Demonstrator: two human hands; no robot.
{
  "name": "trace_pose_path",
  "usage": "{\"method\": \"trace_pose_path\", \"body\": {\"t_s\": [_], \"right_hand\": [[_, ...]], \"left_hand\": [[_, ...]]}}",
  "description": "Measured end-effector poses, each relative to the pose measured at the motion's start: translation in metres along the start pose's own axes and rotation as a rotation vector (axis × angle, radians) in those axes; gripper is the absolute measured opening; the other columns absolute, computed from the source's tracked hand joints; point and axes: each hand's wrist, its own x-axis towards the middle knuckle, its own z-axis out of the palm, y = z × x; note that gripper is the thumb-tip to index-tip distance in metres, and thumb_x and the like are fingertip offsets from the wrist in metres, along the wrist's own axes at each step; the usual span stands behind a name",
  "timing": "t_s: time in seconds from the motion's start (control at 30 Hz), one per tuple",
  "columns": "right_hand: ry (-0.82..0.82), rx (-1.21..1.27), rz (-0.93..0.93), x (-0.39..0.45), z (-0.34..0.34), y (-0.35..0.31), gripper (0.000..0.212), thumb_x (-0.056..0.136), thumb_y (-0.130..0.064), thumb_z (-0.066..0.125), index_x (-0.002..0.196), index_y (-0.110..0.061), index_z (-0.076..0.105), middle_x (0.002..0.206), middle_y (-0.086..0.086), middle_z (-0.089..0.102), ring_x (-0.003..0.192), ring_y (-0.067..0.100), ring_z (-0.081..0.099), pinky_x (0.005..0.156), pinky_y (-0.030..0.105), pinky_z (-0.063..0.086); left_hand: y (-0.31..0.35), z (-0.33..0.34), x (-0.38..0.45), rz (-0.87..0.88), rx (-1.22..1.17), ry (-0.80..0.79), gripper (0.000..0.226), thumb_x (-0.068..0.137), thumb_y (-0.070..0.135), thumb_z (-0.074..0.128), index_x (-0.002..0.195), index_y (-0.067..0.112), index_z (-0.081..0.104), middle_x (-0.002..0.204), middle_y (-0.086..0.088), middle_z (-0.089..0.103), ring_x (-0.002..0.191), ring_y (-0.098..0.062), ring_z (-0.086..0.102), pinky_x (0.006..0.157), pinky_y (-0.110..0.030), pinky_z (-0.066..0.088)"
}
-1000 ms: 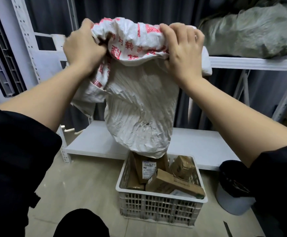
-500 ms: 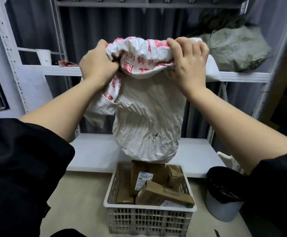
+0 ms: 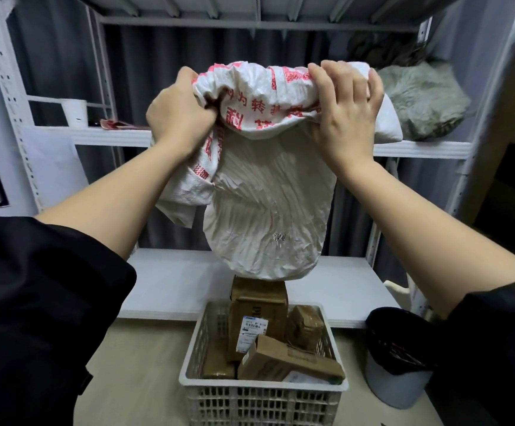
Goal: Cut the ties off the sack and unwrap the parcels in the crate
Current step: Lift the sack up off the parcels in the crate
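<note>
Grip: both arms raised & stretched fwd, left hand (image 3: 179, 113) and right hand (image 3: 346, 110) each fisted tight on the bunched end of the sack (image 3: 268, 204), knuckles toward camera. Sack is white woven w/ red print, crumpled, hanging upside down, open mouth just above the crate (image 3: 262, 395). Crate is white, slotted, on floor near the low shelf (image 3: 170, 290), holding several brown parcels (image 3: 259, 315); tallest one reaches up to the sack's mouth, contact unclear.
</note>
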Motion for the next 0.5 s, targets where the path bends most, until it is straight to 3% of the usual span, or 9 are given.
{"method": "trace_pose_path", "body": {"t_s": [0.17,0.33,0.43,0.5], "right_hand": [[0.008,0.0,0.031,0.009,-0.016,0.002,0.066,0.078,-0.042,0.062,0.137,-0.019,0.046,0.142,0.004,0.049,0.135,0.023,0.041,0.109,0.048,0.024],[-0.073,0.135,0.36,0.033,-0.043,0.005,0.08,0.08,-0.056,0.049,0.145,-0.011,0.035,0.153,0.009,0.031,0.142,0.027,0.028,0.114,0.046,0.02],[-0.025,0.196,0.411,0.037,-0.048,0.008,0.083,0.08,-0.062,0.051,0.144,-0.011,0.037,0.152,0.008,0.033,0.14,0.026,0.032,0.111,0.047,0.024],[-0.057,0.19,0.415,0.037,-0.05,0.013,0.084,0.081,-0.065,0.048,0.145,-0.013,0.034,0.153,0.006,0.031,0.141,0.025,0.029,0.113,0.048,0.019]], "left_hand": [[0.002,-0.018,0.007,-0.114,-0.05,-0.036,0.035,0.079,0.034,0.052,0.111,0.02,0.053,0.112,-0.012,0.065,0.107,-0.039,0.057,0.082,-0.038,0.043],[0.005,-0.045,0.023,-0.196,-0.229,-0.235,0.038,0.06,0.039,0.059,0.092,0.019,0.065,0.094,-0.001,0.069,0.097,-0.027,0.064,0.083,-0.035,0.05],[0.007,-0.053,0.024,-0.191,-0.355,-0.327,0.015,0.067,0.028,0.067,0.064,0.015,0.059,0.066,0.002,0.058,0.064,-0.015,0.057,0.061,-0.026,0.046],[0.01,-0.057,0.023,-0.201,-0.485,-0.403,0.017,0.075,0.015,0.066,0.061,0.02,0.057,0.06,0.004,0.057,0.058,-0.01,0.055,0.053,-0.021,0.044]]}}
